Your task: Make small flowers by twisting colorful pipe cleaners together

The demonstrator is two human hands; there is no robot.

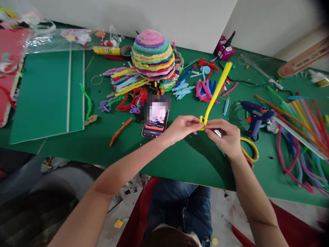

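Right of the phone [155, 118], the left hand [181, 129] and right hand [224, 135] pinch a bent yellow pipe cleaner [218, 91] (one long end pointing up).

Table [180, 161]: green top, pale surface along the front edge not legible in detail. Beyond the table's far edge: plain white wall [108, 13], meeting a greyer wall surface [259, 24] behind the table's right part. Below the table's near edge: pale floor [219, 209], littered with small coloured scraps [118, 223]; red chair [150, 192], partly visible. Lighting: diffuse, with soft shadows across the table.
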